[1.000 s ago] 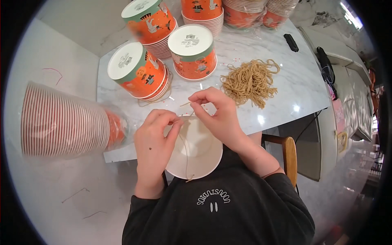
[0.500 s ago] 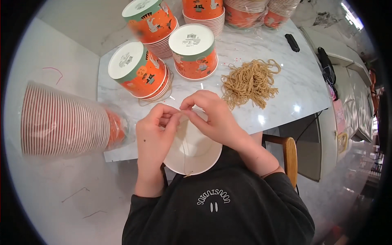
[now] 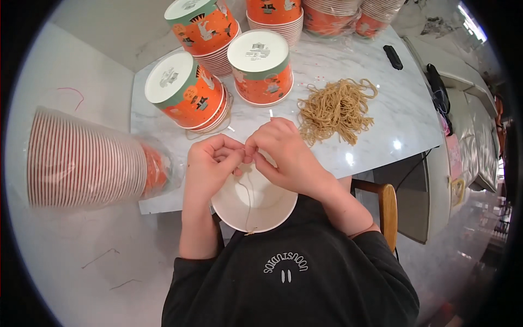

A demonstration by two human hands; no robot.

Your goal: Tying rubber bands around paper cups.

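Note:
A white paper bucket point(image 3: 272, 204) sits with its open mouth toward me, close against my dark shirt. A thin tan cord point(image 3: 250, 204) runs inside it, from a small knot at the near rim up toward my fingers at the far rim. My left hand point(image 3: 210, 169) is closed in a pinch at the far rim, on the cord's upper end. My right hand point(image 3: 283, 155) pinches at the same spot, its fingertips meeting those of the left. The cord's end is hidden between the fingertips.
A heap of tan cord point(image 3: 338, 111) lies on the marble table point(image 3: 381, 125), right of my hands. Upside-down orange buckets point(image 3: 262, 82) stand beyond them. A wrapped bucket stack point(image 3: 87, 161) is at the left. A black object point(image 3: 392, 57) lies far right; a wooden chair point(image 3: 388, 215) is beside me.
My hands have shifted slightly to the right and down, and their fingertips have come closer together. The cord inside the bucket hangs in a looser curve.

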